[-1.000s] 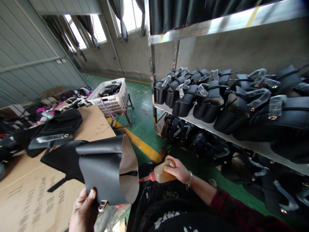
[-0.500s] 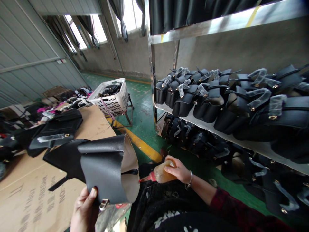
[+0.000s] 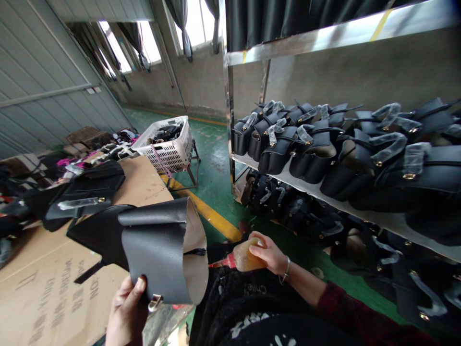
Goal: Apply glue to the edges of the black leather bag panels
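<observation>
A black leather bag piece [image 3: 154, 254] is held up over the table's near edge, its open end with pale lining facing right. My left hand [image 3: 127, 307] grips its lower left edge, thumb on the outside, beside a metal clasp [image 3: 155, 302]. A pointed black flap [image 3: 103, 235] with a strap extends to the left. My right hand [image 3: 268, 253] is closed around a squeeze bottle [image 3: 247, 255] of amber liquid. The bottle's red nozzle [image 3: 223, 262] points left, its tip at the rim of the open end; whether it touches cannot be told.
Cardboard [image 3: 46, 283] covers the table at left, with black bag parts [image 3: 86, 187] on it. A white basket [image 3: 173, 150] stands beyond on a metal stand. Black bags [image 3: 315, 151] fill a rack [image 3: 230, 120] at right. A yellow line [image 3: 209, 216] crosses the green floor.
The bottle in my right hand has shifted slightly right and up. The bag piece has stayed nearly in place in my left hand, and the view has moved slightly.
</observation>
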`<state>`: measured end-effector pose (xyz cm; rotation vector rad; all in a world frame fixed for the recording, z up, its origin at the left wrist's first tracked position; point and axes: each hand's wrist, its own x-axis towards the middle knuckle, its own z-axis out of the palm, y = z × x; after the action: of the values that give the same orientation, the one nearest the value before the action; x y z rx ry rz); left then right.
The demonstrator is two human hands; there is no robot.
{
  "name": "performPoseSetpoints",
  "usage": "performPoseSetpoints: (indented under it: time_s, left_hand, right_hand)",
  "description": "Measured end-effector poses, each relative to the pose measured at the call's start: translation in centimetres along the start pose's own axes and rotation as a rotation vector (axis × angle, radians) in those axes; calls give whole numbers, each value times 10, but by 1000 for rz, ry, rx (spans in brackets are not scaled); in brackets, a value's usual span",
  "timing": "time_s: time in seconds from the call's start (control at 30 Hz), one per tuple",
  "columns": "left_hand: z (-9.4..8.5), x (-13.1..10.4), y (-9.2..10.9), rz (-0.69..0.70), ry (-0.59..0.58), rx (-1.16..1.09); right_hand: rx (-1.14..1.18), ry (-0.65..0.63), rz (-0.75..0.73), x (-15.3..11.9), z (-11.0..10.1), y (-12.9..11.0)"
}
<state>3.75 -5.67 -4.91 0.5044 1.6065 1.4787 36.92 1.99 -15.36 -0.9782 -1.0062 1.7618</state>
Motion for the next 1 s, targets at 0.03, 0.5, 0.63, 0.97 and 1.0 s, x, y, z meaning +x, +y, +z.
performPoseSetpoints:
  time_s: [0.03,0.5,0.63,0.97,1.0]
  left_hand:
    - [0,0,0,2,-1,1]
    - [4,0,2,-6,18,-38]
    - [2,0,0,15,-4,-13]
    - [-4,0,-2,12,-27,-27]
    - [-4,0,-2,11,-38,-24]
  right_hand:
    - [9,7,-1,0,1,-1]
    - [0,32,24,4,6,10]
    - [75,-31,116,-7,10,13]
    - [-43,-26,48,-10,9,10]
    - [-108,20,0,-8,7,9]
